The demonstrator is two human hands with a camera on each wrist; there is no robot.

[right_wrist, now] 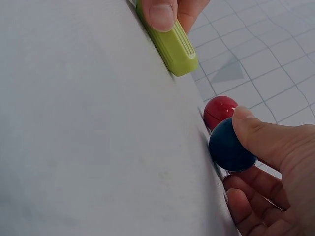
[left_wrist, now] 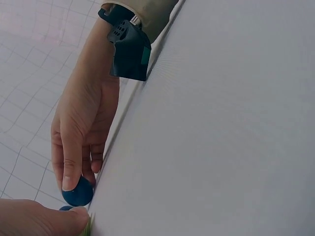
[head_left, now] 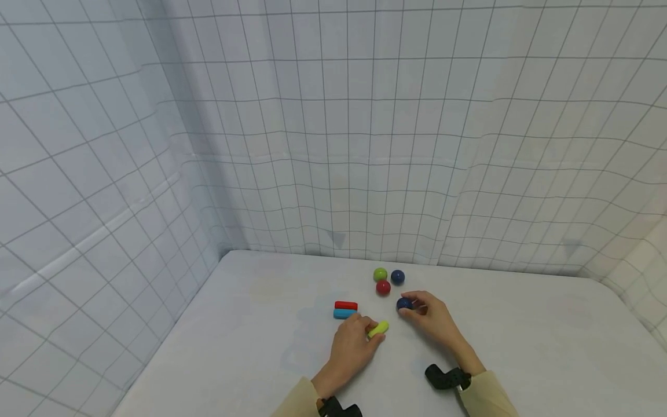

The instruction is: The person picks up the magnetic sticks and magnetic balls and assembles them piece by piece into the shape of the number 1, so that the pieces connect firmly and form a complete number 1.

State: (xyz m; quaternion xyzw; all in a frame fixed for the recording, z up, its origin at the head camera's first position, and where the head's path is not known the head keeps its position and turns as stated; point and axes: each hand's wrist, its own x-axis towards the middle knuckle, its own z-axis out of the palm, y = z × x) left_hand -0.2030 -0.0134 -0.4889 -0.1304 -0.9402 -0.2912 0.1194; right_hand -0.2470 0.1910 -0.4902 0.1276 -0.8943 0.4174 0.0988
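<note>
My left hand [head_left: 351, 341] pinches a yellow-green ridged plastic stick [right_wrist: 172, 46] between thumb and fingers, low over the white table. Just beyond that hand lie a red stick [head_left: 346, 305] and a blue stick [head_left: 344, 314], side by side. My right hand [head_left: 435, 318] holds a dark blue ball [right_wrist: 231, 146] between thumb and fingers at the table surface. Behind it in the head view, a red ball [head_left: 383, 288], a green ball [head_left: 380, 274] and a second dark blue ball [head_left: 398, 277] sit grouped together.
The white table [head_left: 250, 336] spreads out on both sides of the hands. A white sheet with a dark grid [head_left: 333, 145] hangs behind it and along the sides. Each wrist wears a black camera mount [head_left: 447, 377].
</note>
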